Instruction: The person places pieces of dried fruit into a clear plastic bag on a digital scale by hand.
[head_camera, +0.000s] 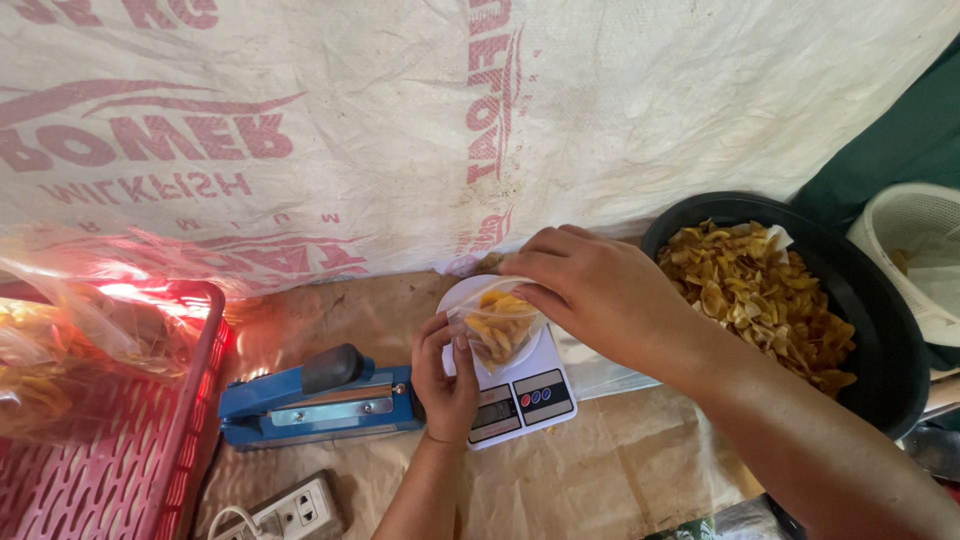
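Both hands work a small clear bag (497, 330) of yellow chips that sits on a white kitchen scale (520, 395). Left hand (447, 378) pinches the bag's near side between thumb and fingers, closed on the plastic; right hand (590, 290) reaches over from above, fingertips closed on the bag's open mouth. The bag looks light and limp, its thin film likely slippery and prone to sagging, and the chips inside appear brittle enough to crack under a squeeze. The rim of the mouth, above the chips, seems the safest place to hold it.

Just left of the scale lies a blue heat sealer (320, 400), its arm down, nearly touching the scale's edge. Nearer the camera from the scale, a white power strip (295, 512) with its cord rests on brown paper that covers the desk (600, 470). Far left of the scale, a red plastic basket (110, 440) holds filled bags. Right of the scale, a large black tub (890, 350) is heaped with loose chips (760, 300), and a white basket (910, 240) stands beyond it. Behind the scale hangs a white woven sack cloth (400, 120) with red printing. The sealer crowds the left hand's side; the right forearm crosses the tub's near rim.
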